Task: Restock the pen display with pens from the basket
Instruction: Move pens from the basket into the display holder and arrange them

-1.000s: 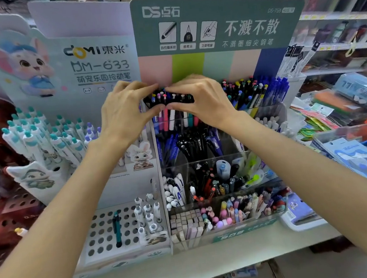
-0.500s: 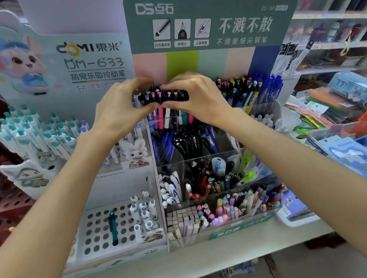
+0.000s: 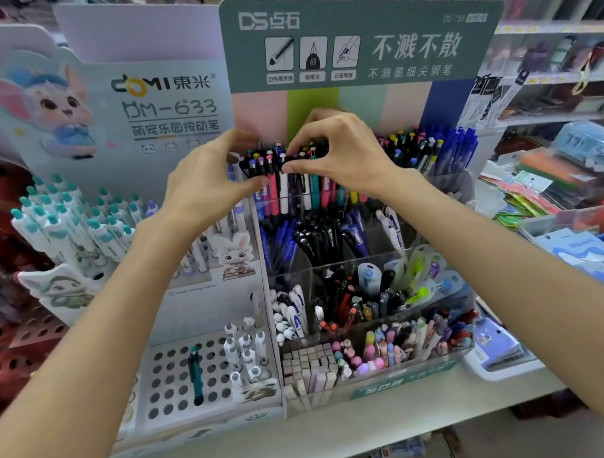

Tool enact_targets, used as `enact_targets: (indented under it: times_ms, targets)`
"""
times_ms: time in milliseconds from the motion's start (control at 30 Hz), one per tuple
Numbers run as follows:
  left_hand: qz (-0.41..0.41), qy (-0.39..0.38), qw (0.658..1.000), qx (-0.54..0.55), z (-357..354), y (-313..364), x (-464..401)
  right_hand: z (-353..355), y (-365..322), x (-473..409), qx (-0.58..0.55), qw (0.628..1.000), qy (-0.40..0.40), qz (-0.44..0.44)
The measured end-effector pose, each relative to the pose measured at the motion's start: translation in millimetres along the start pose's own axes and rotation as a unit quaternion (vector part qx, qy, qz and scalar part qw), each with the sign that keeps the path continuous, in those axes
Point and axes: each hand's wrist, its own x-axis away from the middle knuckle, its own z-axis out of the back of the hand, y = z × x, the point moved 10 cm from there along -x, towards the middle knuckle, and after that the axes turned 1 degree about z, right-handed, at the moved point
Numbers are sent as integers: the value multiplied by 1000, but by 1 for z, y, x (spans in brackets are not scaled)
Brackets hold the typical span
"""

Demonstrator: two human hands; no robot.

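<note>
Both forearms are bare to the frame's edge, with no sleeves, rings, watch or gloves visible.

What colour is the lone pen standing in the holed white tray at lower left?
Dark teal pen, upright in the holed tray; the head view shows it.

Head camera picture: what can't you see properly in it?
- Pens in the top row: head view, partly covered by left hand and right hand.
- Basket: no basket can be picked out.
- Right-side shelves: blurred, cut off by the edge.
</note>
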Motion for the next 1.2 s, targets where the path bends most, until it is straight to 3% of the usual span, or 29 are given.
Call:
enact_targets:
  times_ms: [167,433,567,733,867,1033,1200]
  targets:
    - [-12,3,1000,25,-2,5,-1,4,-3,1,6,1000,8,-3]
    - [-55,26,998,-21,1,28,-5,13,-1,1,-32,999,-7,-25]
    - [-81,55,995,-25,7,33,-2,48,13,9,-45,997,48,-42]
    - [-178,82,975,-102,-1,66,3,57,19,29,58,998,25,-19]
    - [-207,97,964,-138,-13,75,4,34,13,43,136,990,10,35]
    - [-208,121,963,-122,-13,75,2,39,23,46,43,997,60,-4]
    - [-190,121,968,-112,-11,73,-10,36,34,30,-40,998,38,-42]
